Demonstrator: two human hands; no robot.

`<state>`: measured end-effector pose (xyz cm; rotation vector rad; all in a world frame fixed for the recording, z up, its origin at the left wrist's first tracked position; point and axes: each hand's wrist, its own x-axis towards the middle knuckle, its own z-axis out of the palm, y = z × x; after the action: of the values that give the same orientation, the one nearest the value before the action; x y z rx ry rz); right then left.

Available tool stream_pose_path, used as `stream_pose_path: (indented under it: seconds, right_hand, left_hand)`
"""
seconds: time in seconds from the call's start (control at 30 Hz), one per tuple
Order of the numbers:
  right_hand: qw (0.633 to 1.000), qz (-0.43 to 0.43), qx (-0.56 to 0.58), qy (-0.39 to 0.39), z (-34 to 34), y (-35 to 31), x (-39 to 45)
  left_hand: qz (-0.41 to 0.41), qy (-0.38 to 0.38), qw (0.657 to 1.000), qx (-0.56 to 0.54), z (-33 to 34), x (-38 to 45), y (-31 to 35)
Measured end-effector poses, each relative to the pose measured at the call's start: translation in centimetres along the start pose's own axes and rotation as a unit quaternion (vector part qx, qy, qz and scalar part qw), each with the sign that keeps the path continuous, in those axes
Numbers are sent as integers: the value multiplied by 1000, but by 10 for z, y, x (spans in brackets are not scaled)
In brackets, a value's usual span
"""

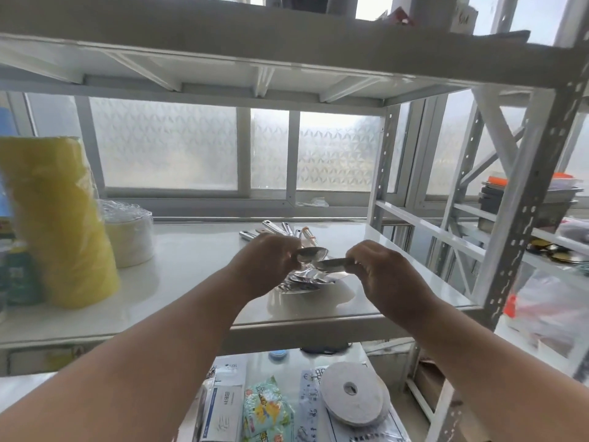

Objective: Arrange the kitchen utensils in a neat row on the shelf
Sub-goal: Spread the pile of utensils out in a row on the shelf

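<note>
Over the white shelf [191,260], my left hand [267,263] is closed on a metal spoon [314,252] whose bowl points right. My right hand [385,275] grips a second metal spoon [330,264], its bowl pointing left, just below and touching the first. Beneath both hands lies a pile of several metal utensils [302,280] on the shelf. Their handles [277,229] fan out toward the back of the shelf, behind my left hand. Parts of the pile are hidden by my hands.
A tall yellow roll [60,218] and a wrapped white stack [130,234] stand at the shelf's left. A perforated upright post [526,218] is at the right. The lower shelf holds packets [264,406] and a white tape roll [350,393].
</note>
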<state>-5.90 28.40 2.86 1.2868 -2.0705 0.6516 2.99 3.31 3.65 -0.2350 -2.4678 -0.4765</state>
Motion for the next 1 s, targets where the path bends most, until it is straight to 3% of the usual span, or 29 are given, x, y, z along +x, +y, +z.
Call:
stream_pose_path:
  seconds: [0.27, 0.53, 0.73, 0.83, 1.0]
  right_hand:
    - [994, 81, -76, 20, -24, 68, -15]
    - [979, 175, -103, -22, -24, 125, -40]
    - [937, 346, -4, -51, -15, 125, -44]
    - [949, 310, 3, -56, -11, 121, -42]
    - [953, 295, -40, -48, 7, 128, -31]
  left_hand:
    - [32, 82, 996, 26, 20, -4, -19]
    - [87, 59, 994, 18, 46, 6, 4]
    - [-1, 40, 997, -63, 53, 3, -3]
    - [-33, 42, 991, -127, 47, -1, -2]
    - [-71, 33, 987, -140, 59, -3, -11]
